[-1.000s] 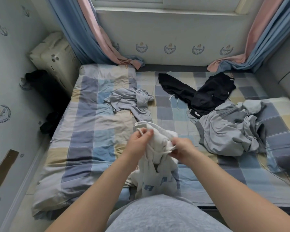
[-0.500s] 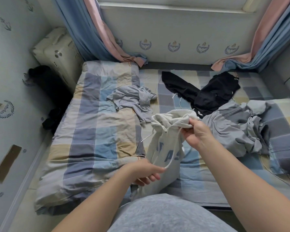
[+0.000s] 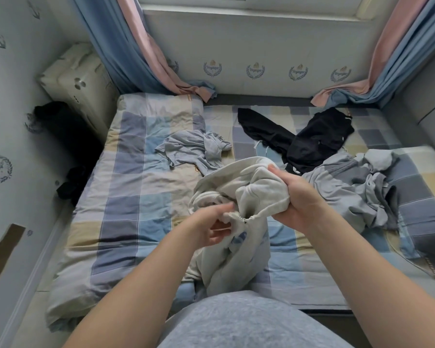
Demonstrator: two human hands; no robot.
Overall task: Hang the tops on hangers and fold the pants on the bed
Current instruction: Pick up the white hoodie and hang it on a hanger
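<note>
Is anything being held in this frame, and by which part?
Yes, the off-white garment: the left hand pinches its gathered elastic edge, and the right hand grips bunched fabric beside it.

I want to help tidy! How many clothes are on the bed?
4: white one gripped by left hand and right hand; light grey one in the middle; black one farthest back; grey heap on the right. Heaps may hide more.

Left hand (image 3: 215, 228) up from low on the white garment (image 3: 256, 187); now pinches its gathered edge just beside the right hand (image 3: 295, 197) (which grips a thicker bunch). Cloth more crumpled between the hands.
</note>
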